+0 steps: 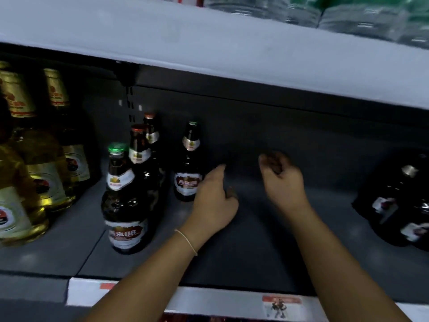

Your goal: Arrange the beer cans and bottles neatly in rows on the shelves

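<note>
1. Bottles of dark beer stand left of centre; the nearest bottle (124,205) sits close to the shelf (243,252) front edge, so a brush from the forearm could tip it off.
2. Left hand (214,201), fingers loose and holding nothing, hangs just beside the lone bottle (189,166); a careless knock could topple it.
3. Right hand (282,180), loosely curled and empty, hovers mid-frame.
4. Dark pack (399,205) at far right leans, and may slide.
</note>
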A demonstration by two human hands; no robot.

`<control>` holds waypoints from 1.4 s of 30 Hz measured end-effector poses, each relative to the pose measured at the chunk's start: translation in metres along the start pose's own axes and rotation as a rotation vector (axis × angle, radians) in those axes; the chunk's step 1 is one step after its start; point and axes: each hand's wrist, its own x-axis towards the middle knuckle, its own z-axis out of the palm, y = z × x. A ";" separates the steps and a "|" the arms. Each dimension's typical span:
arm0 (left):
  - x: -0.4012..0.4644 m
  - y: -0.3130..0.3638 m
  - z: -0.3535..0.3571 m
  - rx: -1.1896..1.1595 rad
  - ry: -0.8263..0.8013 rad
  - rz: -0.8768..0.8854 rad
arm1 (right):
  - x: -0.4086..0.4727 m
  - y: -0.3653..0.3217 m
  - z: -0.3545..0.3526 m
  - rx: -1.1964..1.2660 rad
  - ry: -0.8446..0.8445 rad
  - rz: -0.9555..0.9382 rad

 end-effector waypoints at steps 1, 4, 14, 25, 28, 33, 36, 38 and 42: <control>0.003 0.008 0.009 0.009 -0.026 0.032 | 0.001 0.001 -0.016 -0.007 0.026 -0.005; 0.012 0.029 0.044 0.009 -0.145 0.089 | 0.001 0.008 -0.071 -0.061 0.129 -0.048; 0.020 0.123 0.164 -0.020 -0.387 0.252 | -0.002 0.053 -0.219 -0.098 0.462 -0.009; 0.023 0.188 0.248 -0.081 -0.512 0.264 | 0.024 0.102 -0.312 -0.348 0.504 0.082; 0.021 0.188 0.257 -0.063 -0.521 0.243 | 0.038 0.109 -0.322 -0.325 0.379 0.189; 0.018 0.181 0.265 -0.054 -0.535 0.182 | 0.053 0.123 -0.328 -0.389 0.255 0.213; 0.017 0.173 0.264 -0.043 -0.554 0.133 | 0.054 0.125 -0.327 -0.386 0.255 0.203; 0.015 0.168 0.262 -0.031 -0.566 0.106 | 0.054 0.123 -0.323 -0.351 0.265 0.194; 0.009 0.161 0.253 -0.027 -0.596 0.042 | 0.043 0.117 -0.306 -0.249 0.288 0.130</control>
